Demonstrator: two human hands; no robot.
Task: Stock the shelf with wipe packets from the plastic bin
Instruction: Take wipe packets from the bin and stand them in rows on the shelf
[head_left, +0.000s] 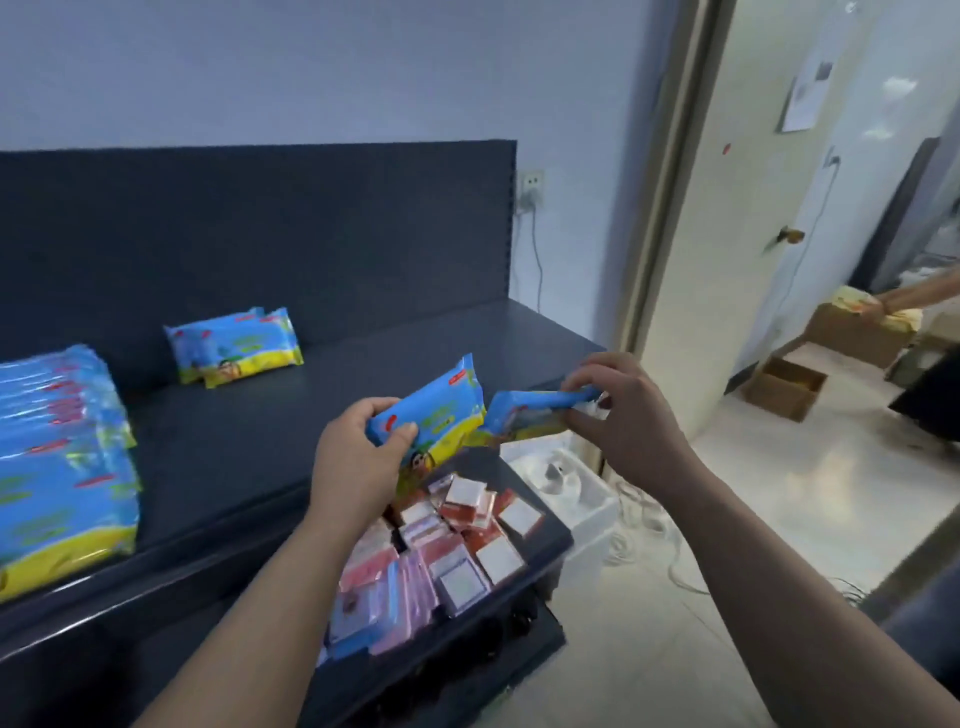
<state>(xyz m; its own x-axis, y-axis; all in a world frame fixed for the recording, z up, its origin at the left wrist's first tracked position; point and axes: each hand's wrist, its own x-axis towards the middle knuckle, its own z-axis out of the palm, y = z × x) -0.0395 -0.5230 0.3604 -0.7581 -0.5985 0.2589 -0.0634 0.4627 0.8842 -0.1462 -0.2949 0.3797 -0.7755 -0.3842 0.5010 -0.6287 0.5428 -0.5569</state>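
Observation:
My left hand (358, 457) grips a blue and yellow wipe packet (441, 410) by its left end, above the front edge of the dark shelf (270, 436). Just to its right, my right hand (618, 410) pinches a second wipe packet (524, 413) at its right end, tilted edge-on. Two more packets (234, 345) stand upright together at the back of the shelf. A row of several upright packets (57, 457) fills the shelf's left end. The plastic bin is not in sight.
A lower shelf (550, 535) below my hands holds several small red, pink and white packs (447, 540). A white foam box (566, 483) stands on the floor at the shelf's right end, with cables beside it. Through the doorway are cardboard boxes (784, 387) and another person's arm (914, 293).

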